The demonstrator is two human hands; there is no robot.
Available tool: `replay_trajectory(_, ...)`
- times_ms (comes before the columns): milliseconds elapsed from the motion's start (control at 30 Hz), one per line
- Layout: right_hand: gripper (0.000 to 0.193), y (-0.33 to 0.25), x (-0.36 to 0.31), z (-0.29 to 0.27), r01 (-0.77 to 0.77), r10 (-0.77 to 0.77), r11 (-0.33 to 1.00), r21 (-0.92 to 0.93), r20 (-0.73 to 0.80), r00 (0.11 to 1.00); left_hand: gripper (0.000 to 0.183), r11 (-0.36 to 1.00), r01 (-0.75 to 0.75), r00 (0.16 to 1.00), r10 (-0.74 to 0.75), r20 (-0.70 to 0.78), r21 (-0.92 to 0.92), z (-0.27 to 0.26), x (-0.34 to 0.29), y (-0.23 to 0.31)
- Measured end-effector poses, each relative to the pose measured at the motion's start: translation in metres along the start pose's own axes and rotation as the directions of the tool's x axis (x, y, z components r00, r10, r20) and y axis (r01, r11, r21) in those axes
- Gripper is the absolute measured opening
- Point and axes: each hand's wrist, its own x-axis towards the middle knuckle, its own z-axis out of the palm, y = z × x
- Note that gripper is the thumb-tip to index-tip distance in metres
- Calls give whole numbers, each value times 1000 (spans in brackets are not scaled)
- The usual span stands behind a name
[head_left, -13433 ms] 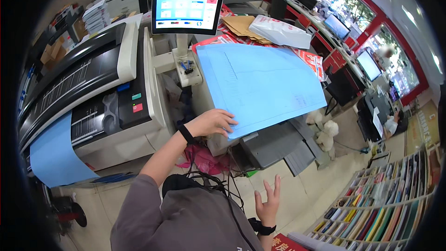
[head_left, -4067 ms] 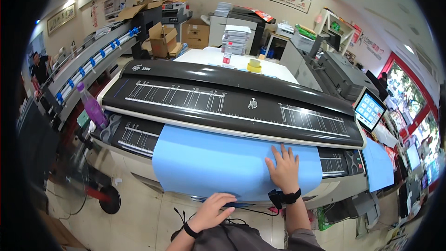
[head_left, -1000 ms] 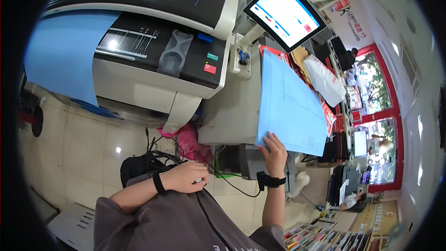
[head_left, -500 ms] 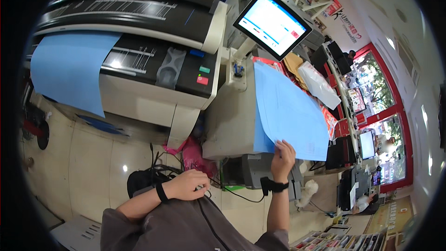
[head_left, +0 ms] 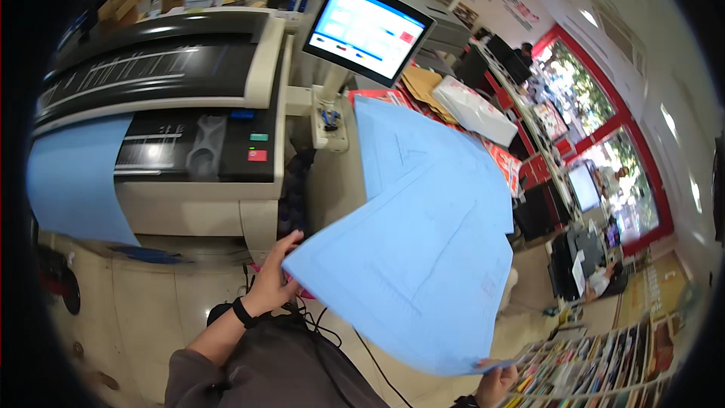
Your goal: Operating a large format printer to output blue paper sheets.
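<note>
Bright daylight pours through the windows (head_left: 578, 89), the screen (head_left: 368, 30) glows, and straight lines bow toward blackened corners

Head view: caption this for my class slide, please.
Left hand and right hand hold a large blue paper sheet beside a black and cream machine.

Left fingers (head_left: 286, 242), right fingers (head_left: 505, 372) hold blue sheet (head_left: 400, 264) by corners.
</note>
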Motion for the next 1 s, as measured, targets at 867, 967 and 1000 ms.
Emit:
replay_trajectory(867, 52, -51, 47, 59, 206, -249, 955, -214, -194, 949, 30, 969, -234, 918, 249, 309, -84, 49, -35, -4)
replay_trajectory(967, 54, -62, 77, 108, 329, -342, 927, -180, -40, 939, 23, 989, -144, 980, 140, 141, 23, 24, -71, -5)
replay_trajectory(1000, 55, -68, 86, 122, 368, -373, 916, -160, -4, 928, 23, 989, -136, 990, 134, 50, 55, 17, -87, -2)
